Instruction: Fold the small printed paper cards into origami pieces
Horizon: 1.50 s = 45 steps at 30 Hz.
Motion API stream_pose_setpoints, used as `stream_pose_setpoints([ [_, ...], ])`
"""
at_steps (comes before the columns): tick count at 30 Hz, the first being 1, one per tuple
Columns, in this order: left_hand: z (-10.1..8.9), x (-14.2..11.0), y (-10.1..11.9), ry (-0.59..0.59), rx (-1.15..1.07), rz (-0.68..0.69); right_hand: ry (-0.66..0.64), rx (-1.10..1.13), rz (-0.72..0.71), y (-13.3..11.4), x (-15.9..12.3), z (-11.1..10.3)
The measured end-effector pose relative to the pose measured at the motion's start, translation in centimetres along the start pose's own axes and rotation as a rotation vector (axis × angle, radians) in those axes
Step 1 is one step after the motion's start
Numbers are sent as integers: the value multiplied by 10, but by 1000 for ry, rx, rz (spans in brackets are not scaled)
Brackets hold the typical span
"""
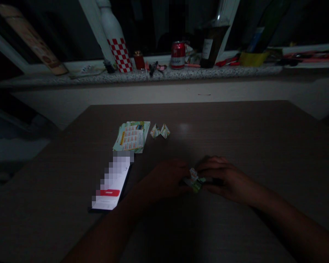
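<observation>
Between my two hands, low over the table, is a small folded piece of printed paper [194,179], white and green. My left hand [171,177] pinches its left side with the fingertips. From the right, the fingers of my right hand [226,177] close on its other edge. Dim light hides the exact folds. Farther back stands a folded paper shape [160,131] with two pointed halves, apart from both hands. Left of it lies a stack of printed paper sheets [131,137], greenish with rows of small print.
A phone [112,182] with a lit screen lies left of my left forearm on the brown table [235,124]. Along the stone windowsill [159,75] stand a red-and-white checked bottle [119,47], a red can [178,54], a dark bottle [210,47] and a yellow pot [252,59].
</observation>
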State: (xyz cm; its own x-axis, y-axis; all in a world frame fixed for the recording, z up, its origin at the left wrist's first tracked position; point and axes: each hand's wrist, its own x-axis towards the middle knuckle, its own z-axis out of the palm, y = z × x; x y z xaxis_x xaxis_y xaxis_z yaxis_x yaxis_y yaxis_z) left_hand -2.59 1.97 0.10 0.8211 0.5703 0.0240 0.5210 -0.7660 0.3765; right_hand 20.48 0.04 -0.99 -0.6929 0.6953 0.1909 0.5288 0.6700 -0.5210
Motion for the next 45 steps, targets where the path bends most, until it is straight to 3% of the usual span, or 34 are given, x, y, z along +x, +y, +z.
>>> stream_pose_setpoints([
  [19, 0, 5, -5, -35, -15, -92, 85, -29, 78, 11, -8, 10],
  [32, 16, 6, 8, 143, 139, -225, 158, -79, 220, 1, -4, 19],
  [45, 23, 7, 20, 145, 231, -354, 234, -124, 333, -6, -1, 24],
])
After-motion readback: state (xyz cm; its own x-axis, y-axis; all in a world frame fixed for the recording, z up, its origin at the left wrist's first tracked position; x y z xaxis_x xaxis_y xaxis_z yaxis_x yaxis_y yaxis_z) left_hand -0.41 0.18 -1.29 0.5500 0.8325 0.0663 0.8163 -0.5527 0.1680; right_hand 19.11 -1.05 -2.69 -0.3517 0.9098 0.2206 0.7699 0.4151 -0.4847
